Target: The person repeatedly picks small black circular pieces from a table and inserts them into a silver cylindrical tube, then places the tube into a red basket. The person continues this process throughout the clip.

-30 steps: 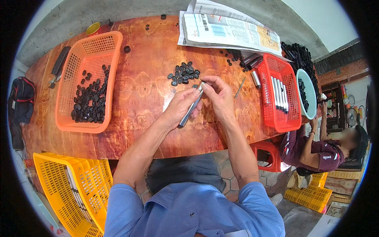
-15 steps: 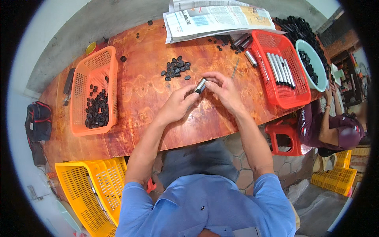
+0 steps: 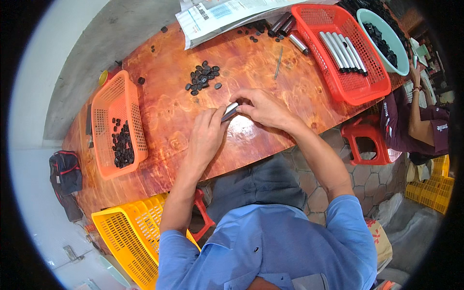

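Note:
A short silver metal tube (image 3: pixel 229 112) is held over the near part of the wooden table (image 3: pixel 166 125). My left hand (image 3: pixel 207 128) is closed around its lower-left end, which the fingers hide. The fingers of my right hand (image 3: pixel 261 107) curl onto the other end in a pinch. Just beyond my hands lies a loose pile of small black oval caps (image 3: pixel 202 77), with one cap (image 3: pixel 218 86) apart from it. A thin metal rod (image 3: pixel 279 63) rests on the table past my right hand.
An orange basket (image 3: pixel 98 126) with black caps stands left. At right, a red basket (image 3: pixel 355 94) carries several silver tubes, beside a pale green basin (image 3: pixel 398 48) of black pieces. Newspapers (image 3: pixel 217 24) lie at the back. Yellow crates (image 3: pixel 125 241) stand below; a co-worker's sleeve (image 3: pixel 398 121) shows right.
The view has shifted and turned. Both hands still hold the tube; my right hand's fingers are now more curled over its end, and the tube's black end is no longer clearly visible.

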A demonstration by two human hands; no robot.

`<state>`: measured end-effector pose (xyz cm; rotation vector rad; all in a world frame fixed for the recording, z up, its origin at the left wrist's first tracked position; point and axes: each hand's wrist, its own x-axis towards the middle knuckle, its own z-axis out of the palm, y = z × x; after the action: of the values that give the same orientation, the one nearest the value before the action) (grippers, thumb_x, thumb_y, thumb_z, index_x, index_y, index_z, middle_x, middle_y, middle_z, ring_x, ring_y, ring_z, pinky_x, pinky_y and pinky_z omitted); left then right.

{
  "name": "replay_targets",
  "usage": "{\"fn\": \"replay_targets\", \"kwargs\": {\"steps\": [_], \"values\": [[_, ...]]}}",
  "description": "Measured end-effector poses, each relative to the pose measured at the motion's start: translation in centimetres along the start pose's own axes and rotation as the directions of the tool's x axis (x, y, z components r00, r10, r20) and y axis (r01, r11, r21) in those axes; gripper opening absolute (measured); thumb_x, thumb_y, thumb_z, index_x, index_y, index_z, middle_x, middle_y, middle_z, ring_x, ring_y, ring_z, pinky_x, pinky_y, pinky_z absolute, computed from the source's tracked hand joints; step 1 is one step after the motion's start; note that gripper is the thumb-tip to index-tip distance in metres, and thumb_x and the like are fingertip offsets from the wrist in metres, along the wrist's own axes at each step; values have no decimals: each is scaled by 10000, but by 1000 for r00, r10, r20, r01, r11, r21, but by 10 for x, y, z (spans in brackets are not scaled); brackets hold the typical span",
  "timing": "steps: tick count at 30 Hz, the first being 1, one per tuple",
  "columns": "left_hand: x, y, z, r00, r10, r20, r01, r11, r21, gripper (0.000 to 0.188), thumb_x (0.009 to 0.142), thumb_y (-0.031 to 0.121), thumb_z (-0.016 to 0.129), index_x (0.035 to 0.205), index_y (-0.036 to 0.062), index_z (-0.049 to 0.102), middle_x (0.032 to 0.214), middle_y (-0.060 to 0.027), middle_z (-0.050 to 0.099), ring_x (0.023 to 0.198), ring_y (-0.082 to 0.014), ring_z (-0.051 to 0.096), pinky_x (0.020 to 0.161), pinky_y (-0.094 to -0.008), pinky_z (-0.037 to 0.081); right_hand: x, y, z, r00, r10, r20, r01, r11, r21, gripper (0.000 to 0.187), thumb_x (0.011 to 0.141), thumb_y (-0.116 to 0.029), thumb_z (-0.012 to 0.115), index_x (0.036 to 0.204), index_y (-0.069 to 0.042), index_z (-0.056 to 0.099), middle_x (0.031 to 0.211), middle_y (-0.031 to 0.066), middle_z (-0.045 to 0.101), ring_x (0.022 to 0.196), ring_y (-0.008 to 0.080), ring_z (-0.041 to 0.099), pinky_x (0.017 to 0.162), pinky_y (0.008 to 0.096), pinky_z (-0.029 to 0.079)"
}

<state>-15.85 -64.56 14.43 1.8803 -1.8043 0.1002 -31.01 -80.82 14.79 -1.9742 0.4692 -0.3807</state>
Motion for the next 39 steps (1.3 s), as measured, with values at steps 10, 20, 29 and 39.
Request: {"fn": "replay_targets", "kwargs": {"steps": [10,20,29,39], "values": [[-2,9,1,998,-59,-35,58,998,-17,468,798,55,799,1231,0,633,1098,-164,634,999,-351,622,862,-435,523,-8,2,0,993,-111,-47,111,994,-8,204,869,-51,690,1071,-20,683,983,188,686,969,364,651,834,440,503],[-6,14,3,996,-55,-69,55,998,0,416,813,94,794,1202,21,666,1034,-120,628,944,-289,626,799,-401,520,-16,4,0,985,-170,-39,167,984,-70,224,853,7,697,1076,-7,686,1082,124,708,1046,318,664,920,410,518],[-5,10,3,995,-74,-73,75,997,14,387,763,106,830,1131,78,714,955,-66,652,869,-251,642,707,-370,491,-11,-4,-1,998,-53,-20,51,995,-87,170,865,-77,717,1020,-16,683,1017,141,691,994,331,646,875,413,509],[-1,6,0,999,-31,-23,33,998,63,323,799,152,795,1097,59,710,932,-71,625,865,-250,623,736,-377,487,37,-7,45,950,-106,-294,-64,854,-517,297,911,-241,663,1086,-7,612,1165,166,569,1178,363,508,1007,490,382]]}}
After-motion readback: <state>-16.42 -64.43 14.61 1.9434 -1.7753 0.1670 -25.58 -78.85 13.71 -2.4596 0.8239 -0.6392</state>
